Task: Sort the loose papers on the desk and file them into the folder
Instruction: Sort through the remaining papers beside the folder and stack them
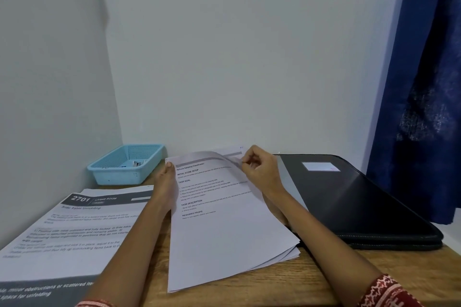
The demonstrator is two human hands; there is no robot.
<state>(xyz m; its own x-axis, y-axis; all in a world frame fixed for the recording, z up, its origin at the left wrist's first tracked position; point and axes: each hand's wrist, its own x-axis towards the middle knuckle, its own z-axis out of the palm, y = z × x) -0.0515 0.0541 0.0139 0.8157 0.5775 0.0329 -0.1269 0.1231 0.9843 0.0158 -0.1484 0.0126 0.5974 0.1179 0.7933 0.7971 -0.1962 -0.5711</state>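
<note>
My right hand (259, 169) pinches the stack's (224, 227) top sheet (212, 157) beside the folder (361, 204); my left hand (166, 182) steadies it; a hard tug could tear it.

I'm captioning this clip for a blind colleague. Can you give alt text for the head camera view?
A person holds a stack of printed papers over a wooden desk, left hand steadying its edge, right hand pinching the top sheet's corner. A closed black folder lies right, more papers left, a blue basket behind.

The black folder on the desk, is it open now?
No, the black folder lies closed and flat on the desk, to the right of the paper stack.
</note>
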